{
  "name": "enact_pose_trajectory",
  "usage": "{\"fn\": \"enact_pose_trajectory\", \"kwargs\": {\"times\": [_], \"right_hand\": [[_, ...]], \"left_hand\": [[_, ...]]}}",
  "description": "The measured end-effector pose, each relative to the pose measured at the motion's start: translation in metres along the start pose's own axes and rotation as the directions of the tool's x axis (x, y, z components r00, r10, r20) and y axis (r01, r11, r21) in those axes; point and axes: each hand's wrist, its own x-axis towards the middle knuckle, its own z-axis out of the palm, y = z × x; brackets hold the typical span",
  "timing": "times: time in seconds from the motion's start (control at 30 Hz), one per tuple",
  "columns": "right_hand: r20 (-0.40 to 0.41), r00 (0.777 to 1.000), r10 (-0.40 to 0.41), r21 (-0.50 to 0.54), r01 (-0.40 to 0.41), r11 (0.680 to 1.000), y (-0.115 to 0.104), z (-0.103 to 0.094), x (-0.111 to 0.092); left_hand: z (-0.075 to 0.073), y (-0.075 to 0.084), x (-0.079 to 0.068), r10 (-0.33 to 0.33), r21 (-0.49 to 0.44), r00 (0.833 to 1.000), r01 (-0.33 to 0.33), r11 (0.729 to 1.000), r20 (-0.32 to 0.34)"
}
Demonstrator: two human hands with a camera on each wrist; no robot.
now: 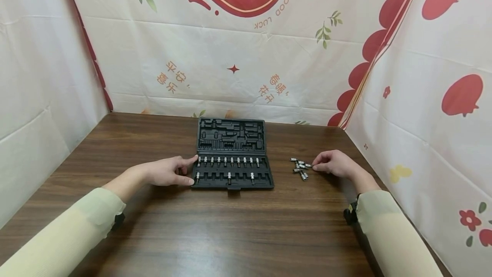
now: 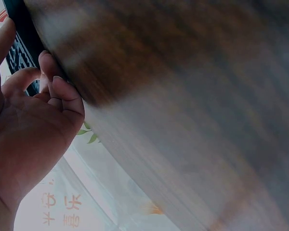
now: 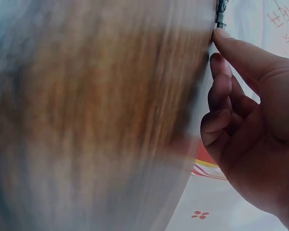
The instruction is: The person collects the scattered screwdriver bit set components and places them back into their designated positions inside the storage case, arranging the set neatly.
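A black open case (image 1: pixel 232 185) lies on the table, with a long row of small silver bit sockets in its upper slots and three more below. My left hand (image 1: pixel 165 172) is at the case's left side, index fingertip near the hinge and thumb at the front corner; its other fingers bend inward. To the right of the case lies a small pile of loose bit sockets (image 1: pixel 303 175). My right hand (image 1: pixel 336 164) pinches the end of one bit socket (image 1: pixel 308 166) at the pile's right edge, between thumb and forefinger.
The raised lid (image 1: pixel 231 135) has moulded recesses inside. Brown wood-grain tabletop (image 1: pixel 215 234) surrounds the case and the pile. Printed white cloth (image 1: pixel 230 42) hangs behind the table and along both sides. Each wrist wears a dark strap (image 1: pixel 350 213).
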Motion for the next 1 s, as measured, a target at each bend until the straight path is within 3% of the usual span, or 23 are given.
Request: {"fn": "enact_pose_trajectory", "kwargs": {"times": [0.2, 0.5, 0.73, 1.0], "right_hand": [[0.008, 1.0, -0.012, -0.017, 0.013, 1.0, 0.002, -0.004, -0.003], [0.09, 0.996, 0.018, -0.013, -0.017, 1.0, 0.006, -0.014, -0.016], [0.032, 0.999, -0.021, -0.005, 0.022, 1.0, -0.001, -0.007, -0.007], [0.028, 0.999, -0.033, -0.048, 0.034, 0.998, -0.008, -0.006, -0.004]], "left_hand": [[0.0, -0.001, 0.001, 0.003, -0.006, 1.0, -0.003, 1.0, 0.003], [0.0, 0.0, 0.001, -0.001, -0.01, 1.0, 0.001, 1.0, 0.004], [0.0, -0.002, 0.0, -0.001, -0.014, 1.0, 0.001, 1.0, 0.001], [-0.001, -0.002, -0.002, 0.015, -0.017, 1.0, -0.015, 1.0, -0.012]]}}
